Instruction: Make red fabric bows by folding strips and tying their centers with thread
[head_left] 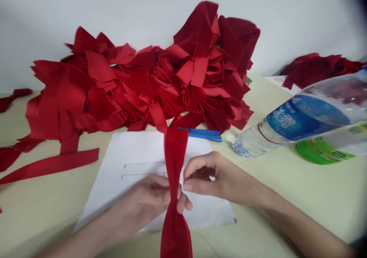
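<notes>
A long red velvet-like ribbon point(175, 151) runs upright in front of me, gathered narrow at its middle and wider above and below. My left hand point(153, 197) pinches it at that narrow point, with fingertips showing on its right side. Just right of the ribbon is my right hand point(215, 177), its thumb and forefinger curled nearly together in a pinch. Whatever may lie between those tips is too small to make out. Under both hands lies a white paper sheet point(111, 197) with ruled black lines.
Behind the paper rises a large heap of folded red ribbon pieces point(114, 90). A blue zipper-like strip point(203, 133) lies at the sheet's top edge. At right are a clear labelled bottle point(286, 120) and a green-wrapped item point(323, 151). Loose red strips point(57, 165) lie left.
</notes>
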Demonstrator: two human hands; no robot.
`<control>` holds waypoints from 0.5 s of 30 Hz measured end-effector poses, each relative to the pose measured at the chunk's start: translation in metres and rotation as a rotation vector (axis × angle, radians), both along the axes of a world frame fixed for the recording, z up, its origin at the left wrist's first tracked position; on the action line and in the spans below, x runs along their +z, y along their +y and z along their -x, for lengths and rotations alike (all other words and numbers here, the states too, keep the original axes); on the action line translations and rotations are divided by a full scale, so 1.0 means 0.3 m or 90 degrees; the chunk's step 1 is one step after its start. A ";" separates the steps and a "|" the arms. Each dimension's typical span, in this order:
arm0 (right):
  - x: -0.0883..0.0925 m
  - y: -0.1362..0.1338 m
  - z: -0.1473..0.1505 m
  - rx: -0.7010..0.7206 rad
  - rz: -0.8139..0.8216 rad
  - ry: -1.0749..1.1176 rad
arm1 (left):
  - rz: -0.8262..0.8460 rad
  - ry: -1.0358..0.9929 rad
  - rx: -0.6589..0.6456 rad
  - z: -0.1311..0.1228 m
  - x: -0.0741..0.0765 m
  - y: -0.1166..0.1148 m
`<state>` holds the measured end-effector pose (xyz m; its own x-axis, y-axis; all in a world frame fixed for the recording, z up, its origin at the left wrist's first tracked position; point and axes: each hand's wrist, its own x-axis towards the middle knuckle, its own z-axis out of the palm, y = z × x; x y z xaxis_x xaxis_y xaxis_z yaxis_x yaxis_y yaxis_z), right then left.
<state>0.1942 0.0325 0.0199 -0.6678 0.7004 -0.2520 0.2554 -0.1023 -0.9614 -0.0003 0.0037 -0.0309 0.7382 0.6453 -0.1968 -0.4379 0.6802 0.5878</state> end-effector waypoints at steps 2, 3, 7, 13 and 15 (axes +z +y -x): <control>-0.006 0.011 -0.012 0.050 -0.010 0.017 | 0.000 0.023 -0.058 -0.003 0.009 -0.003; -0.010 0.018 -0.018 0.074 -0.012 0.026 | 0.001 0.040 -0.096 -0.005 0.015 -0.006; -0.033 0.047 -0.022 0.250 0.052 0.054 | 0.019 0.213 -0.220 -0.025 0.042 -0.026; 0.023 0.060 0.048 0.449 -0.025 -0.142 | -0.012 0.345 -0.220 -0.060 0.076 -0.063; 0.076 0.051 0.063 0.447 -0.129 -0.214 | -0.051 0.348 -0.196 -0.059 0.091 -0.066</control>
